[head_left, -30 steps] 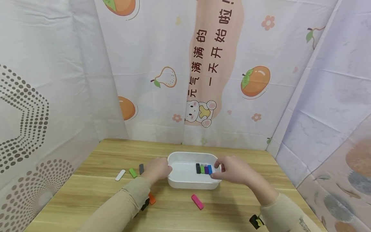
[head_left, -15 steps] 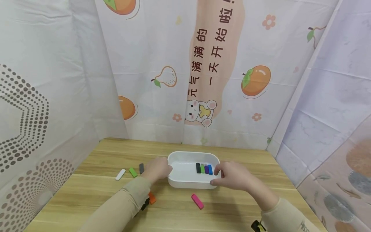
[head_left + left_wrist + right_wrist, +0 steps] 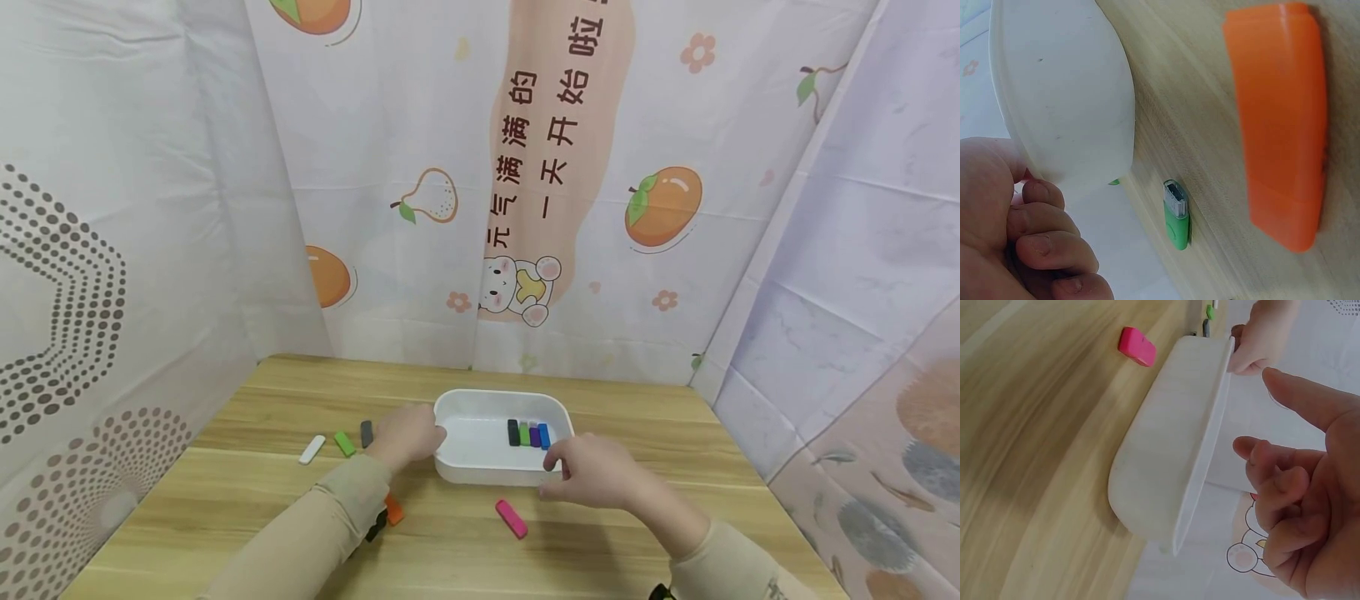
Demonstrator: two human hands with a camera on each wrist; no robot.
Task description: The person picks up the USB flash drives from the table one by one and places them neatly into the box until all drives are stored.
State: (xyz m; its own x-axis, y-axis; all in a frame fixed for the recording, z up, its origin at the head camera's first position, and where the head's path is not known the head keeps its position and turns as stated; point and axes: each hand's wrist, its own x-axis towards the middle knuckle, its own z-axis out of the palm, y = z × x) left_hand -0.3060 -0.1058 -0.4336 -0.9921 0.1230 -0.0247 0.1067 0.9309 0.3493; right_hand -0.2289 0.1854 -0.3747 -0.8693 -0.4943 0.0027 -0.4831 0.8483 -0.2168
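A white plastic tray point(image 3: 491, 477) stands on the table, with a row of black, green, purple and blue sticks point(image 3: 543, 437) lying inside on its right side. My left hand point(image 3: 408, 435) pinches the tray's left rim between thumb and curled fingers. Near the front right corner is my right hand point(image 3: 592, 471); in the right wrist view its thumb and index finger are apart with nothing between them. A pink stick point(image 3: 512, 518) lies in front of the tray. In the left wrist view, a green USB stick point(image 3: 1176, 215) shows its metal plug.
Left of the tray lie a white stick point(image 3: 312, 449), a light green one point(image 3: 345, 444) and a grey one point(image 3: 366, 433). An orange capped stick point(image 3: 1279, 125) is near my left forearm. Printed curtains point(image 3: 397, 275) enclose the wooden table point(image 3: 465, 567) at the back and sides.
My right hand has drawn back from over the tray's right end toward the front right, holding nothing. The left hand stays on the rim, and the sticks have not moved.
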